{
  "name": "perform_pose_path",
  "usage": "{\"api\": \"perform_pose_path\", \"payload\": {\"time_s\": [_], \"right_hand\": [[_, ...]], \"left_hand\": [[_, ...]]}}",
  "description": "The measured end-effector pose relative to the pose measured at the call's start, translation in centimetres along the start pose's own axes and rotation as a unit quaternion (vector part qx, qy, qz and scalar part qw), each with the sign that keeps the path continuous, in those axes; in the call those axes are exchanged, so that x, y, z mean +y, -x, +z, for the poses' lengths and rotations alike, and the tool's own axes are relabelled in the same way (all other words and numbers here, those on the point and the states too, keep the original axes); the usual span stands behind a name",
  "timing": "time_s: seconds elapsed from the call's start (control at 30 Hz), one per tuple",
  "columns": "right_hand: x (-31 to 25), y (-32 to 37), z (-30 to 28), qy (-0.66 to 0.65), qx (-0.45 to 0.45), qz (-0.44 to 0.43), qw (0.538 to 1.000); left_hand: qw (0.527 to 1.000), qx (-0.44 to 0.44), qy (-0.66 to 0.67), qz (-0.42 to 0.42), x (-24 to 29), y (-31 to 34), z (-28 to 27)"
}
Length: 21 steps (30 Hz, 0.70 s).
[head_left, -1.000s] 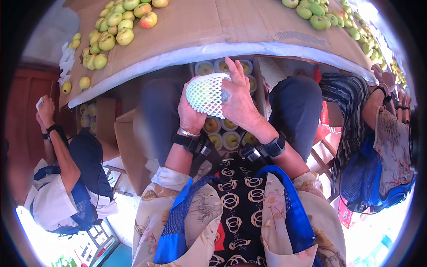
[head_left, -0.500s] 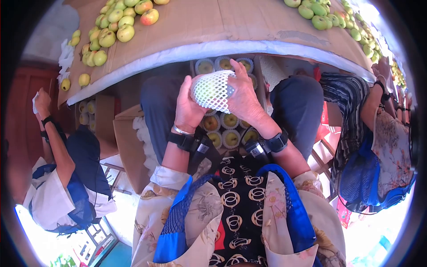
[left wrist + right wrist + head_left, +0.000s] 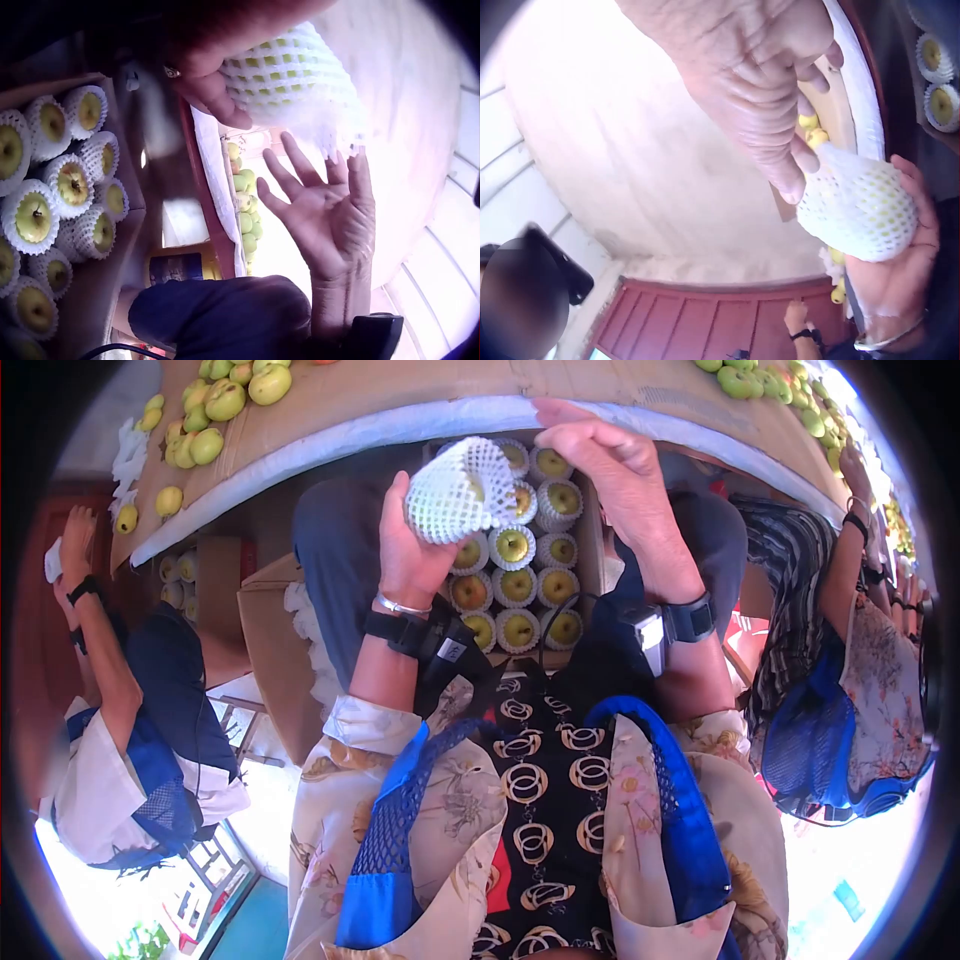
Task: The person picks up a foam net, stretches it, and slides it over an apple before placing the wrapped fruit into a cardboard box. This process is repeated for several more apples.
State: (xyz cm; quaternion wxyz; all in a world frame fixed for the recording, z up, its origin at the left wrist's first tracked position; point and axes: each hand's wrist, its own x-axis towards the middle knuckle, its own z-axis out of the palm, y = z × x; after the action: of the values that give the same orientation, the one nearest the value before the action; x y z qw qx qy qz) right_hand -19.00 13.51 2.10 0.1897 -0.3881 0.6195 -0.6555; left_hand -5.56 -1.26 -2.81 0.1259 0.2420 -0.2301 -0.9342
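Observation:
An apple in a white foam net sleeve (image 3: 455, 495) sits in my left hand (image 3: 415, 555), which grips it from the side and below. Green skin shows through the mesh in the left wrist view, and the sleeve's loose end sticks out past the fruit. My right hand (image 3: 625, 480) is to the right of the sleeve in the head view, with a gap between them and nothing in its fingers. Seen from the left wrist, the right hand's fingers (image 3: 296, 161) are spread, and some tips overlap the sleeve's loose end.
Below the hands stands a cardboard box (image 3: 592, 565) of sleeved apples (image 3: 513, 547) in rows. Loose apples (image 3: 225, 400) lie on the cardboard-covered table (image 3: 420, 390), whose padded edge (image 3: 330, 470) runs behind the hands. Other people sit at left (image 3: 110, 760) and right (image 3: 850, 700).
My right hand has come off the sleeved apple and moved right and up. The left hand keeps the fruit and has shifted slightly up and left. The head view has tilted down.

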Motion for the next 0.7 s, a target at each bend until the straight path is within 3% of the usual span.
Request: {"api": "perform_pose_path", "payload": {"time_s": [0.03, 0.1, 0.17, 0.33, 0.43, 0.7], "right_hand": [[-0.2, -0.1, -0.1, -0.085, 0.024, 0.002, 0.996], [-0.4, 0.3, 0.6, -0.023, 0.024, -0.031, 0.999], [0.4, 0.9, 1.7, 0.153, 0.014, -0.061, 0.986], [1.4, 2.1, 3.8, 0.292, -0.023, -0.075, 0.953], [2.2, 2.4, 4.0, 0.232, -0.025, -0.024, 0.972], [2.3, 2.4, 4.4, 0.173, -0.015, -0.043, 0.984]], "left_hand": [[1.0, -0.009, 0.01, -0.01, -0.1, 0.1, -0.2], [0.999, -0.027, 0.028, -0.03, -0.2, 0.1, -0.5], [0.998, -0.038, 0.031, -0.028, -0.8, 0.0, -0.7], [0.999, -0.042, 0.022, -0.015, -1.4, 0.1, -0.8], [1.0, -0.02, 0.011, -0.001, -1.7, 0.1, -0.4], [1.0, 0.004, 0.029, -0.01, -2.2, -0.1, -0.4]]}}
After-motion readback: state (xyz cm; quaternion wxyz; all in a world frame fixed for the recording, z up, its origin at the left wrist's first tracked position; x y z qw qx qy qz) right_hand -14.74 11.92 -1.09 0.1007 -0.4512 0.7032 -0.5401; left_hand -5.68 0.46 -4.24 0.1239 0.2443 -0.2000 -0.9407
